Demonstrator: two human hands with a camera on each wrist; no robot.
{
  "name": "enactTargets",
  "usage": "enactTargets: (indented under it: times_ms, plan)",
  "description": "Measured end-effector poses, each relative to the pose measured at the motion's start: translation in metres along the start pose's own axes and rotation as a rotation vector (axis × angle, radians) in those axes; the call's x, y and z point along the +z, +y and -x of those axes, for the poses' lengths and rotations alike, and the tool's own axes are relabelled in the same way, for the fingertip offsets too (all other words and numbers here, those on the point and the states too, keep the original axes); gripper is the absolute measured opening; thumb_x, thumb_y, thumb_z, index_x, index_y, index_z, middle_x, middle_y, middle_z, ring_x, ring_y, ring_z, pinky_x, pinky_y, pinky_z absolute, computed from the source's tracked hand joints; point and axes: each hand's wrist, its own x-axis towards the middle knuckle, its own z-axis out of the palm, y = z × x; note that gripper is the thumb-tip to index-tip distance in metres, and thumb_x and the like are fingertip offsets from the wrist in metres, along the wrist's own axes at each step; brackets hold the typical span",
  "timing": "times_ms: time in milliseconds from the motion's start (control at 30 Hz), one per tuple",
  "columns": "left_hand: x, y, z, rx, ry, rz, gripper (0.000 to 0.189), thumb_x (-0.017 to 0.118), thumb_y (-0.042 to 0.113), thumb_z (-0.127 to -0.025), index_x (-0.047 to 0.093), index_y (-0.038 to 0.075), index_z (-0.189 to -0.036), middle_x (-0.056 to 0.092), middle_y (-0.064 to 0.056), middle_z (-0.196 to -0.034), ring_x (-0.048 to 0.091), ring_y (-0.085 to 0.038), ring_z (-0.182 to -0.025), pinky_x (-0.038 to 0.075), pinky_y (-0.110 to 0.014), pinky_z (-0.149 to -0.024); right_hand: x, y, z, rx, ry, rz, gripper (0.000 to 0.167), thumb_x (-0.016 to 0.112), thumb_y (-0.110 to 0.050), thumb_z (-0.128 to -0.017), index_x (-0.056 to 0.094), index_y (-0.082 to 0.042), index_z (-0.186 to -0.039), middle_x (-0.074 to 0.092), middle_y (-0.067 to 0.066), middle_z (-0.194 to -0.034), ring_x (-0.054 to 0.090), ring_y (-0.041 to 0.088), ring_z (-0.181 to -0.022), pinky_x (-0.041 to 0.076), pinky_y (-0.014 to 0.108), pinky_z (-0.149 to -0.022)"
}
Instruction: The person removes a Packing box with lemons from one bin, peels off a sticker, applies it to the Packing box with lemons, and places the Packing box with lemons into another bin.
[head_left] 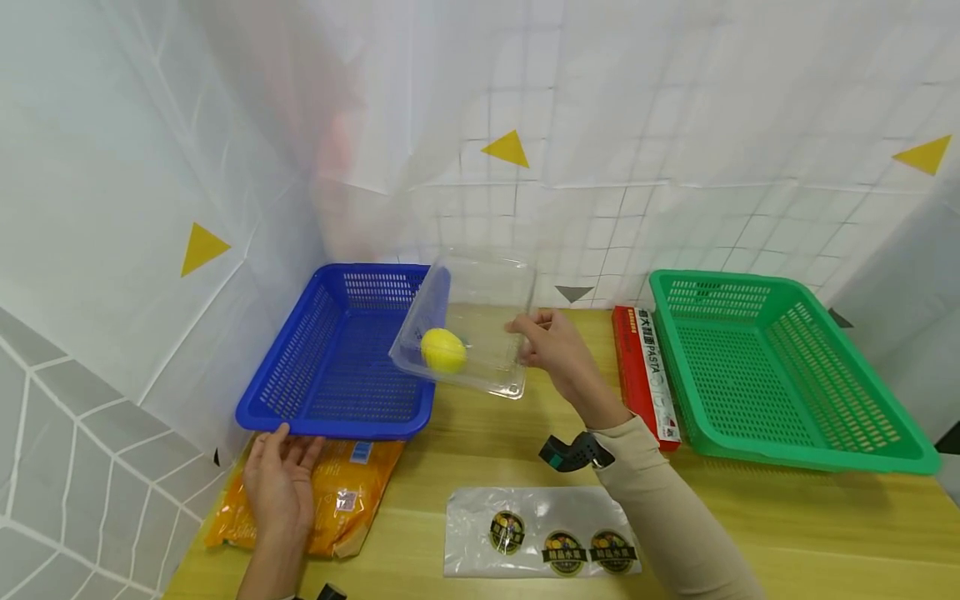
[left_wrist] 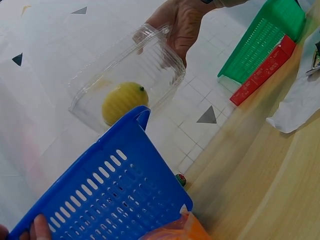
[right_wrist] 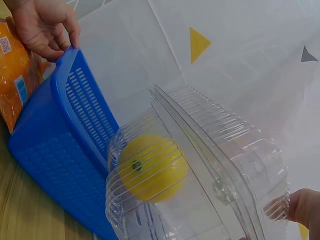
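My right hand (head_left: pixel 558 350) pinches the right side of a clear plastic clamshell box (head_left: pixel 480 287), holding it tilted above the table at the blue basket's right side. Inside the box, low on its left, lies a yellow lemon (head_left: pixel 443 350), its small green stem end showing in the right wrist view (right_wrist: pixel 137 165). My left hand (head_left: pixel 279 487) grips the front rim of the blue basket (head_left: pixel 262 417), fingertips hooked over the edge. Beneath that hand is an orange packet (head_left: pixel 345 508), partly covered by hand and basket.
A green basket (head_left: pixel 810 458) stands on the right of the wooden table (head_left: pixel 420 517). Against its left side lies a red and white pasta box (head_left: pixel 643 375). Near the front is a flat plastic bag (head_left: pixel 468 533) with round fruit labels. White sheeting (head_left: pixel 420 100) encloses the back and left.
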Motion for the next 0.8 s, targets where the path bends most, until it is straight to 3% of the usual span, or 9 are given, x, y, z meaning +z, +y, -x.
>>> enactTargets:
  times_ms: [233, 667, 800]
  plan:
    - [0.000, -0.001, -0.001, -0.013, 0.008, 0.010, 0.021, 0.063, 0.006, -0.104, 0.050, 0.002, -0.090, 0.065, -0.013, -0.093, 0.069, -0.025, -0.076, 0.063, -0.037, -0.070, -0.015, 0.008, 0.005, 0.024, 0.048, -0.011, 0.040, 0.066, -0.019, -0.098, 0.039, -0.001, -0.121, 0.050, 0.016, -0.108, 0.051, 0.014, -0.066, 0.056, 0.025, -0.069]
    - [0.001, 0.000, 0.000, -0.004, 0.015, 0.013, 0.022, 0.064, 0.006, -0.104, 0.049, 0.002, -0.088, 0.065, -0.013, -0.089, 0.069, -0.025, -0.074, 0.063, -0.036, -0.068, -0.036, 0.028, 0.011, 0.035, 0.092, -0.029, 0.027, 0.056, -0.016, -0.104, 0.038, -0.002, -0.119, 0.062, 0.016, -0.117, 0.048, 0.014, -0.065, 0.055, 0.023, -0.068]
    - [0.001, 0.001, 0.000, -0.013, 0.017, 0.007, 0.021, 0.063, 0.006, -0.104, 0.049, 0.002, -0.089, 0.065, -0.013, -0.090, 0.069, -0.025, -0.075, 0.063, -0.036, -0.069, -0.041, 0.039, 0.009, 0.057, 0.124, -0.021, 0.027, 0.059, -0.017, -0.103, 0.042, -0.002, -0.118, 0.059, 0.013, -0.101, 0.049, 0.014, -0.067, 0.055, 0.022, -0.067]
